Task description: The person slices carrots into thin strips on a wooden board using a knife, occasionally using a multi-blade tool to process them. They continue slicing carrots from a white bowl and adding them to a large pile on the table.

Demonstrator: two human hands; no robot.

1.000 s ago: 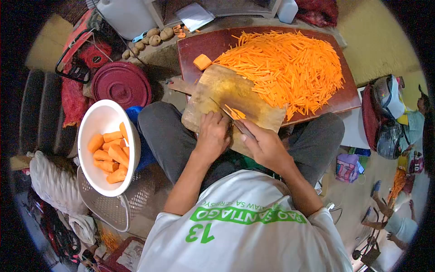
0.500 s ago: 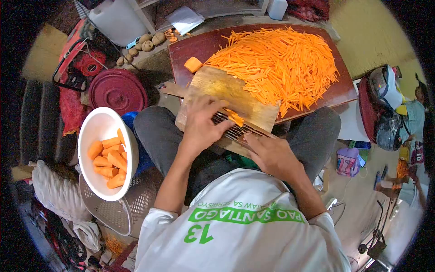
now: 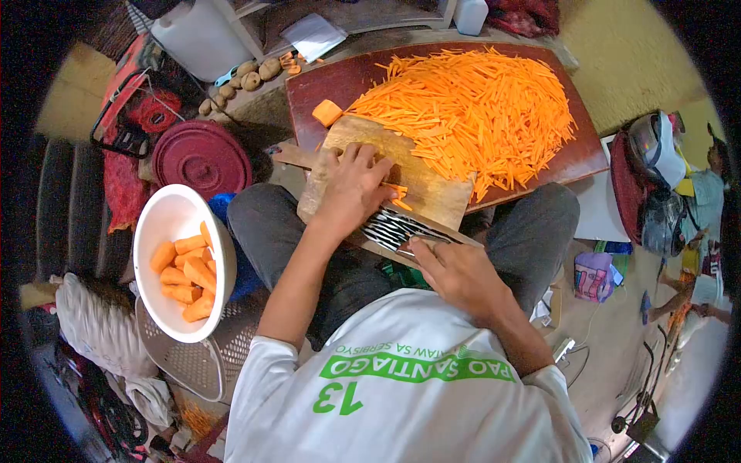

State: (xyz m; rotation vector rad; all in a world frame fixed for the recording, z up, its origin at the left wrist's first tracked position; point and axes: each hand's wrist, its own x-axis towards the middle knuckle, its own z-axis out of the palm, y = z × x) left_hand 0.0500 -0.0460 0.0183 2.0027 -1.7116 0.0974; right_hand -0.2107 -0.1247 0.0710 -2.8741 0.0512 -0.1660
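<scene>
My right hand (image 3: 461, 276) is closed round a knife with a broad, shiny blade (image 3: 392, 230). Black and white streaks cover the blade, which lies along the near side of the wooden cutting board (image 3: 421, 174). My left hand (image 3: 353, 189) rests on the board with curled fingers on a piece of carrot, mostly hidden under the palm. Several orange carrot strips (image 3: 399, 194) stick out between that hand and the blade. Beyond the board, a large heap of carrot strips (image 3: 478, 108) covers much of a dark red tabletop (image 3: 316, 77). One squared carrot block (image 3: 327, 113) sits at the board's far left corner.
On my left, a white bowl (image 3: 142, 262) holds several peeled carrots (image 3: 199, 274) above a perforated basket (image 3: 174, 351). A dark red lid (image 3: 202, 160) lies beyond it. Several potatoes (image 3: 251, 79) lie farther back. A wooden handle (image 3: 293, 155) juts out left of the board.
My left hand has shifted slightly up and away from the blade, and its fingers lie farther over the board. More of the blade shows. The right hand still grips the knife.
</scene>
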